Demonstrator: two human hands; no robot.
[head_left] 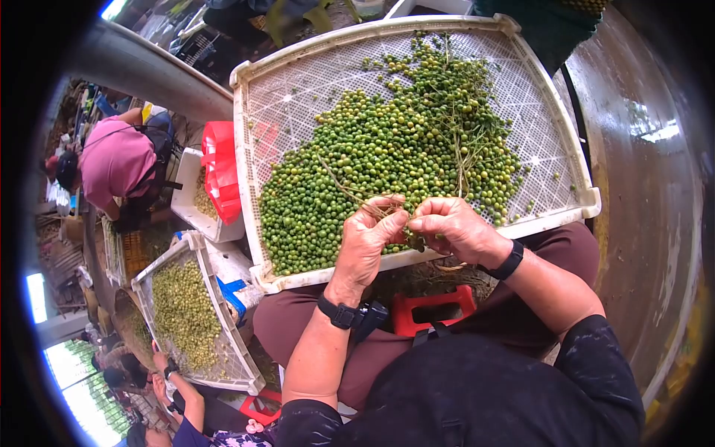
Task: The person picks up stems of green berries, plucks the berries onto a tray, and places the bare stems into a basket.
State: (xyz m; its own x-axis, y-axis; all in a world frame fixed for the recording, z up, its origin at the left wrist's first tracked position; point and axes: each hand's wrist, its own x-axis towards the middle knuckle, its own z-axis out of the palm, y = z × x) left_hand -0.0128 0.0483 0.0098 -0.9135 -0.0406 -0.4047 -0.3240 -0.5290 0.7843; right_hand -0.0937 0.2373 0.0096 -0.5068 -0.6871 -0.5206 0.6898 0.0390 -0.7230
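Observation:
A pile of small round green and yellow fruits (395,149) lies in a white mesh tray (290,89) in front of me. Thin green stems (462,141) are mixed in on the pile's right side. Over the tray's near edge, my left hand (372,227) is closed on a thin brown stem (339,181), which sticks out up and to the left. My right hand (454,229) is pinched close beside it, fingertips at the same bunch of stems. What exactly the right fingertips grip is too small to make out.
At left, a second mesh tray (186,313) holds paler fruits, with a co-worker's hands (160,365) at its lower edge. A red bag (218,171) rests by a white bin (186,195). A person in a pink shirt (119,160) bends beyond. A red stool (433,309) shows below my tray.

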